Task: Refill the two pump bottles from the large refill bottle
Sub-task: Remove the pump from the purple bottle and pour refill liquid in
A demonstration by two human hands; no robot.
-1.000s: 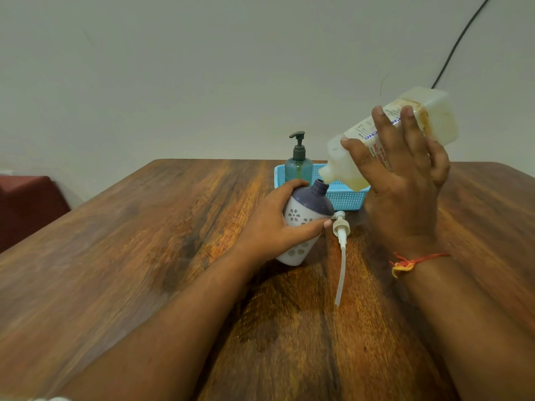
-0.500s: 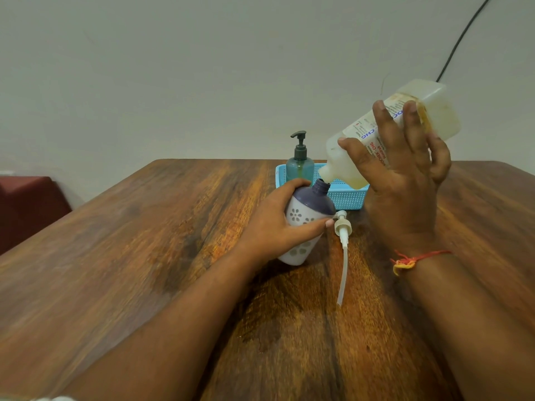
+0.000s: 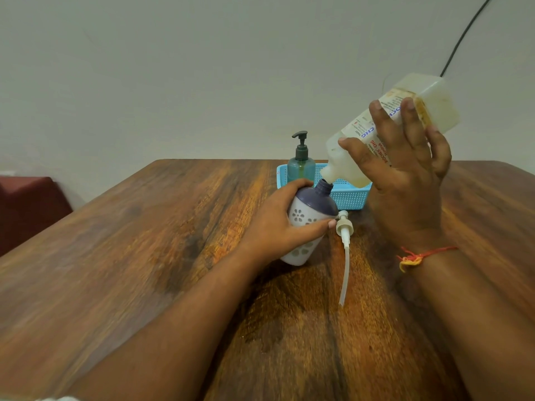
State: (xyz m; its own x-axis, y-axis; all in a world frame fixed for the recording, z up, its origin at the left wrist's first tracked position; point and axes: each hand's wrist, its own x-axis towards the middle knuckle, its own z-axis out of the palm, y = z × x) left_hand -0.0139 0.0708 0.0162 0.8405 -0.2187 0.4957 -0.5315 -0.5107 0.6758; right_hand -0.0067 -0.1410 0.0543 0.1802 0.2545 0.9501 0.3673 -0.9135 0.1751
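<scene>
While the left hand wraps its fingers and thumb round the white bottle, the right hand grips the big refill bottle and holds it tipped, spout down, above it. The white bottle leans to the right with its bottom edge on the table, near the middle of the wood. Its purple top is open, and the refill bottle's spout sits right at that neck (whether any liquid is running cannot be told). The pump lies flat on the table just beside the white bottle, its long tube pointing back toward the person. Behind the hands, a green bottle with its pump on stands at the left end of a blue basket. An orange thread circles the right wrist.
</scene>
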